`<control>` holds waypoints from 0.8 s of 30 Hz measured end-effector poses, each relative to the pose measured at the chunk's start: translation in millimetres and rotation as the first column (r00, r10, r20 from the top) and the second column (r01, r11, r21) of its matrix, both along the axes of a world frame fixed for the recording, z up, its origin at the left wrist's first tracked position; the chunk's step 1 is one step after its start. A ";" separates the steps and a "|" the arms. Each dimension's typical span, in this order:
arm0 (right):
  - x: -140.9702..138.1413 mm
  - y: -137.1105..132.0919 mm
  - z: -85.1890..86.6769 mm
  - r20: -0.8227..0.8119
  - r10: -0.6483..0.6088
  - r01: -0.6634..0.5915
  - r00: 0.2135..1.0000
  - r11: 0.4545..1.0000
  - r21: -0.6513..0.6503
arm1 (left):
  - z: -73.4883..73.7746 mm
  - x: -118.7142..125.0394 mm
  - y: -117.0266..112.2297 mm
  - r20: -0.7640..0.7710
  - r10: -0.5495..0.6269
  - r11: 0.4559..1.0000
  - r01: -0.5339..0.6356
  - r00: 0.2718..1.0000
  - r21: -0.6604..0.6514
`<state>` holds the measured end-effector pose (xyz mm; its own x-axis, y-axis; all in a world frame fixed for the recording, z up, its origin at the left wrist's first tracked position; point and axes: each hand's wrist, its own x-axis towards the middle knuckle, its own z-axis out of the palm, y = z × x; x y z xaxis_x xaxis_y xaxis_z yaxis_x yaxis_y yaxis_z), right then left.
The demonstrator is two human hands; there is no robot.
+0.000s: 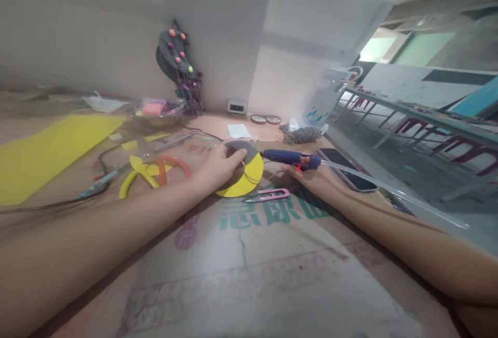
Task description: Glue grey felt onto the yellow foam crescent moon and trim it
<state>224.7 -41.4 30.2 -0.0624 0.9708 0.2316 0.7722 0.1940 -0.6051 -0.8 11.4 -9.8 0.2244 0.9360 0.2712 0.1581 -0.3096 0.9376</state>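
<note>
My left hand (225,164) is closed on a round yellow and grey crescent piece (252,171), thumb on top near its grey part. A thin strand lies across the yellow face. In my right hand (301,174) is a blue hot glue gun (288,157), a small red light glowing on its underside. Its nozzle points left, close by the piece's right edge; whether they touch I cannot tell. A long clear glue stick (392,190) sticks out of its back. Just below the piece lie pink thread snips (272,194).
Scissors with yellow handles (142,176), an orange-handled tool (175,164) and a yellow sheet (54,153) lie at left. A phone (348,169) is beside my right forearm. Behind are grey yarn (301,134), a small digital clock (236,106) and a grey crescent with pompoms (175,57).
</note>
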 end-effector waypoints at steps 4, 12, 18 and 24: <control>6.9 7.7 -5.9 -0.023 0.012 -0.012 1.000 1.000 0.026 | -0.2 0.0 -0.4 0.011 0.007 1.000 -0.008 1.000 0.005; 20.6 25.8 1.7 -0.109 0.073 -0.061 0.991 0.992 0.108 | 3.7 1.1 -2.0 -0.003 0.018 1.000 -0.018 1.000 -0.022; 15.0 70.6 20.4 -0.200 0.106 -0.096 0.974 0.994 0.060 | -0.5 1.6 1.0 -0.051 0.028 1.000 -0.029 0.998 -0.006; -0.8 143.8 11.2 -0.011 -0.006 0.006 1.000 0.996 0.086 | 1.0 2.7 0.1 -0.033 0.004 1.000 -0.005 0.999 -0.020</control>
